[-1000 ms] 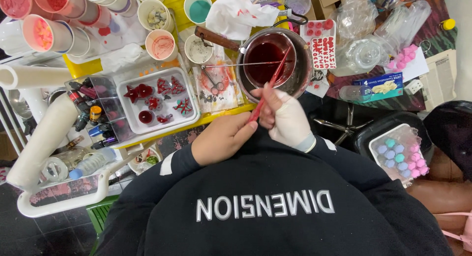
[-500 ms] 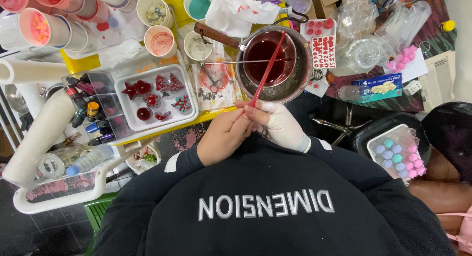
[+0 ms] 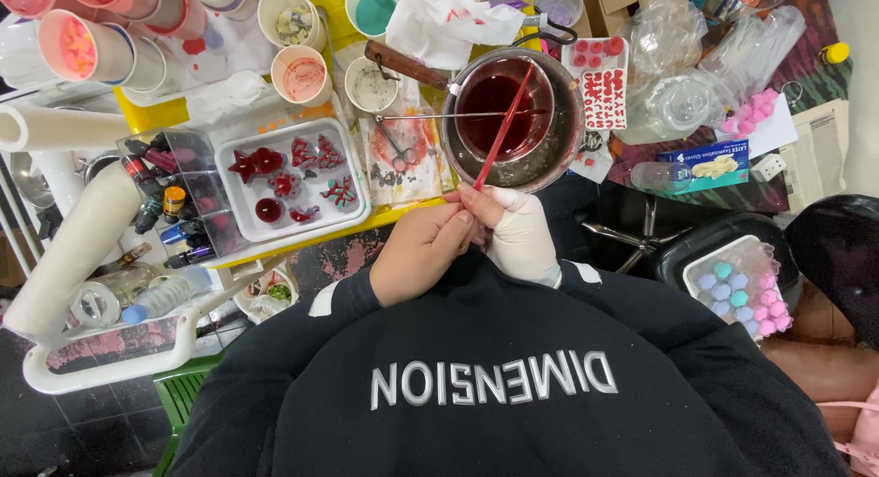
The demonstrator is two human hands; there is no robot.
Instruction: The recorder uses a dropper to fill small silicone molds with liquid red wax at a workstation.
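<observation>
Both hands (image 3: 476,239) pinch red stick (image 3: 502,129) — in pot (image 3: 558,157).

Both arms, in black sleeves, reach forward from the body and bend inward so the hands meet close together in front of the chest. The bare left hand (image 3: 423,250) is loosely curled, its fingertips touching the right hand. The right hand (image 3: 518,232), in a white glove, is closed in a pinch, thumb against fingers, knuckles upward.

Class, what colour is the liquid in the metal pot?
Dark red liquid in the metal pot, seen in the head view.
</observation>
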